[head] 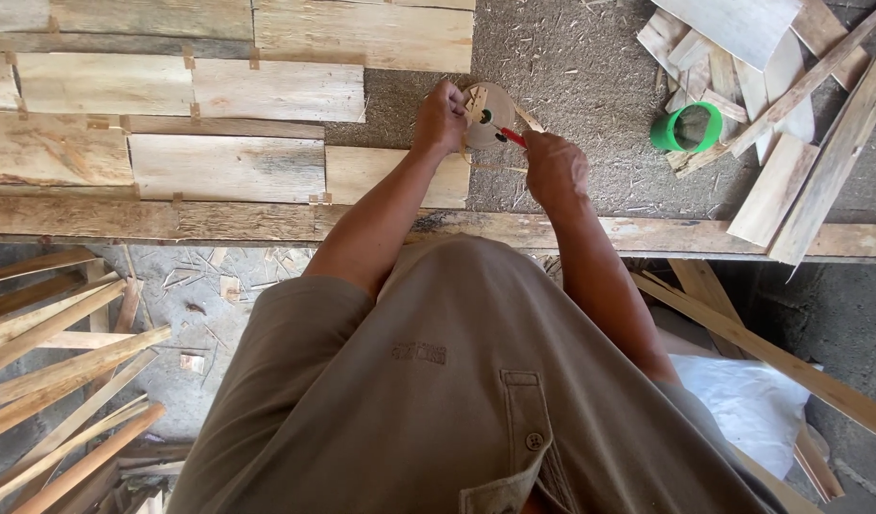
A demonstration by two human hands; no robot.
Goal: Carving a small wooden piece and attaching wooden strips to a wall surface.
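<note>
My left hand (440, 118) is closed around the edge of a round tan tape roll (492, 112) held above the grey work surface. My right hand (554, 168) grips a thin red-handled tool (512, 137) whose tip meets the roll near its centre. Both forearms reach forward from my olive shirt. A strip of tape or wood (527, 118) sticks out behind the roll. To the left lies a panel of joined pale wooden boards (228, 167), its nearest corner just under my left wrist.
A green cup-like ring (686, 128) sits among loose wood offcuts (790, 105) at the right. A long plank (267, 221) edges the bench. Wooden slats (57, 371) lean at lower left, and a white sack (747, 400) lies at lower right.
</note>
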